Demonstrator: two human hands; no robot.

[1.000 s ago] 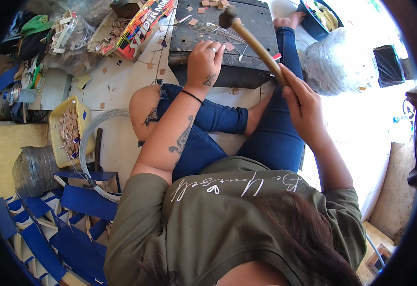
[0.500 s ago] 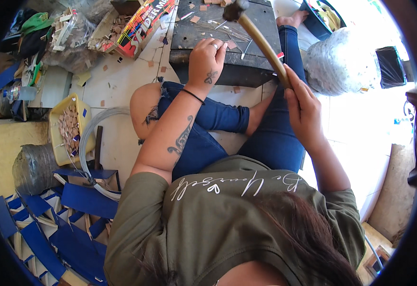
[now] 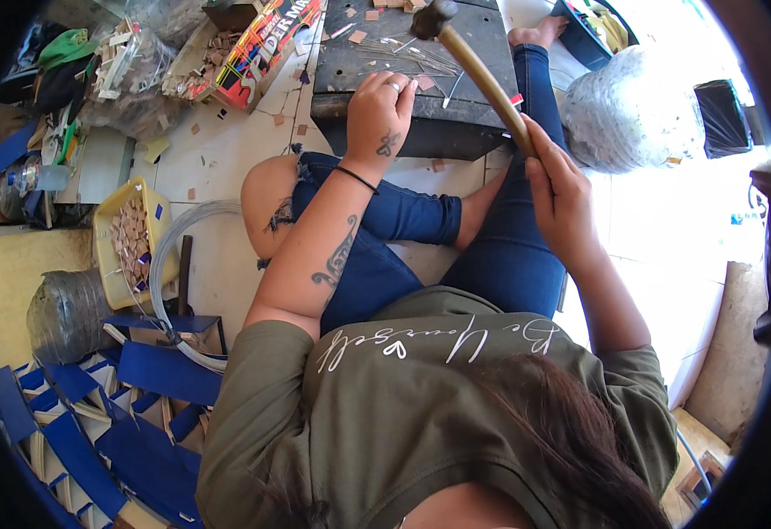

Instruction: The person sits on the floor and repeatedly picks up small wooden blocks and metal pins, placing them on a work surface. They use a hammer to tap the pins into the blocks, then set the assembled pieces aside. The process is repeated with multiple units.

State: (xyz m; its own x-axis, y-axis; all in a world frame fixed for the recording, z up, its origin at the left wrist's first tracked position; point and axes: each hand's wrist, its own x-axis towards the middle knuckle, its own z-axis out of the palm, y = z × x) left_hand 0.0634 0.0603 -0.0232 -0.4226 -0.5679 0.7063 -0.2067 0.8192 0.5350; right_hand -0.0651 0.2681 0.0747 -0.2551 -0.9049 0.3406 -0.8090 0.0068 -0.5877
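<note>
My right hand (image 3: 562,198) is wrapped round the lower handle of a hammer (image 3: 484,81). The hammer is tilted, its dark metal head up over the far part of a black work block (image 3: 337,106). My left hand (image 3: 380,119), wearing a ring, rests at the near edge of that block with its fingers closed in a pinch. Whatever lies between those fingertips is too small or hidden to make out. Just beyond them, thin metal wire pieces (image 3: 421,62) lie scattered on the block, among small brown square chips (image 3: 425,83).
A yellow tub (image 3: 172,264) of brown chips and a coil of wire (image 3: 174,231) are at left. Blue-and-white box pieces (image 3: 143,454) fill the lower left. A printed carton (image 3: 258,57) stands far left, a wrapped bundle (image 3: 637,110) and dark basin (image 3: 593,48) far right.
</note>
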